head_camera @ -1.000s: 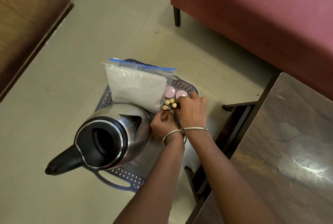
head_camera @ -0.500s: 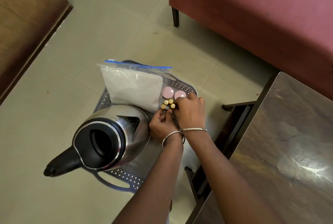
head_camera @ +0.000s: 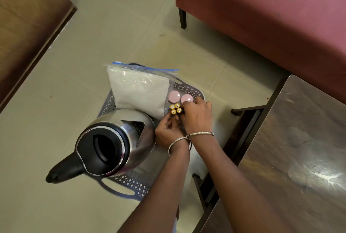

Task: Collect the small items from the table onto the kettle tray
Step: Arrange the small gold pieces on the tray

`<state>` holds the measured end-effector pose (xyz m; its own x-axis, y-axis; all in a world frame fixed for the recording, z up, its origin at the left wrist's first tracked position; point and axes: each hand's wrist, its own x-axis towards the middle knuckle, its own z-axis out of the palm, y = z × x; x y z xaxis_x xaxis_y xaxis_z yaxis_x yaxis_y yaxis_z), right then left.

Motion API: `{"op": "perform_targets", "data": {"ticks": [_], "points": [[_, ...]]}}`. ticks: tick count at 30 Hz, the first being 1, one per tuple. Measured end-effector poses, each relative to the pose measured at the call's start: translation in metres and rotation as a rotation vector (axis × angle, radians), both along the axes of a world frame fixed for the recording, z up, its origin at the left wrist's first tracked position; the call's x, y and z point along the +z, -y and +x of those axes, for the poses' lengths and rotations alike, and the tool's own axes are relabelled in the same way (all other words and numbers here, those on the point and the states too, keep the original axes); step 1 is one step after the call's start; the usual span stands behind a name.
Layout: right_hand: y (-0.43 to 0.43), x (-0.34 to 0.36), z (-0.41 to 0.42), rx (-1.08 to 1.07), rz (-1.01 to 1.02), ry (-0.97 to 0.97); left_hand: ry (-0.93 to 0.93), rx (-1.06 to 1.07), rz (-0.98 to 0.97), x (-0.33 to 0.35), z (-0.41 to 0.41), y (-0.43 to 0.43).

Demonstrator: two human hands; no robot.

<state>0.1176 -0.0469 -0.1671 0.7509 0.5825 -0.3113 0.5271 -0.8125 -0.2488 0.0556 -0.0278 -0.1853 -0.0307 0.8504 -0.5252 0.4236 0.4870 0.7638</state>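
A grey perforated tray (head_camera: 189,89) holds a steel kettle (head_camera: 112,144) with its lid open. Leaning behind the kettle is a zip bag of white powder (head_camera: 138,92). Two pink discs (head_camera: 180,97) lie at the tray's right side. Just in front of them several gold-tipped batteries (head_camera: 175,108) stand upright in a tight cluster. My left hand (head_camera: 168,131) pinches the cluster from below. My right hand (head_camera: 196,116) presses against it from the right, fingers curled on the batteries. Both wrists wear thin bangles.
A dark glossy table (head_camera: 299,157) fills the lower right, with a dark chair frame (head_camera: 241,129) beside it. A red sofa (head_camera: 262,17) spans the top right. A brown wooden surface (head_camera: 24,26) is at the left. Tiled floor surrounds the tray.
Both hands stay at the batteries with only small finger movements; the cluster now stands closer together and upright. The camera has shifted slightly.
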Motion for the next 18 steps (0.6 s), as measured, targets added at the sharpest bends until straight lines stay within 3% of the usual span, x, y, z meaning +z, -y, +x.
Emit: {"op": "perform_targets", "data": {"ticks": [18], "points": [[0.007, 0.031, -0.01, -0.035, 0.031, 0.023, -0.083, 0.018, -0.141, 0.004, -0.014, 0.006]]}}
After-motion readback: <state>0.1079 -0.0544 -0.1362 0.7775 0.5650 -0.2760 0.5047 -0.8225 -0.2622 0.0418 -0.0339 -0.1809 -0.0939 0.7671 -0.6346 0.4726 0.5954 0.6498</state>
